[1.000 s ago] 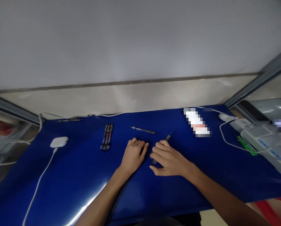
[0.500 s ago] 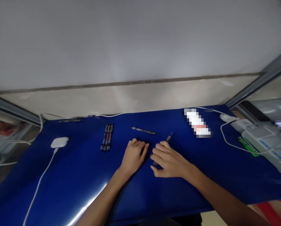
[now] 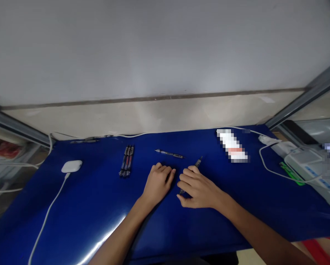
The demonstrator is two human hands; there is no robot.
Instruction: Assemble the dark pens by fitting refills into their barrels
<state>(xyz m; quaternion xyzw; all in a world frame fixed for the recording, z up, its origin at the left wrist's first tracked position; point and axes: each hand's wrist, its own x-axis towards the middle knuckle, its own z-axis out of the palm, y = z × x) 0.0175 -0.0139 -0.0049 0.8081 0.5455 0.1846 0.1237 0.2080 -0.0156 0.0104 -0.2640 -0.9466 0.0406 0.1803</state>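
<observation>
Since our right hand (image 3: 200, 188) curls down over a dark pen (image 3: 198, 161), only that pen's two ends show, one past the index finger and the other near the thumb. Our fingers are bent around its middle, perhaps to steady it, but the palm side is hidden and we cannot tell whether they grip it. Our left hand (image 3: 157, 186) rests beside it on the blue bench (image 3: 106, 209), fingers curled under and thumb alongside; we cannot tell whether it is fully closed or has anything beneath it. Both wrists lie low, which probably lets the bench carry their weight.

Just beyond the hands, a loose pen (image 3: 169, 153) lies crosswise, within easy reach of either. Left of our left hand, three pens (image 3: 126, 161) sit side by side, lined up the same way; bunched like that, they would be less apt to roll and simpler to count. Farther out on that side is a white case (image 3: 71, 166) with a cord (image 3: 47, 213) plugged into its near end, likely for charging. More pens (image 3: 84, 141) lie along the far edge, beyond the case, close to the wall (image 3: 120, 121).

Ahead and to the right of our right hand, a bright slab (image 3: 232, 145), blurred out, lies flat at a slant. Well to the right, a white cable (image 3: 275, 175) loops over a green packet (image 3: 292, 173).
</observation>
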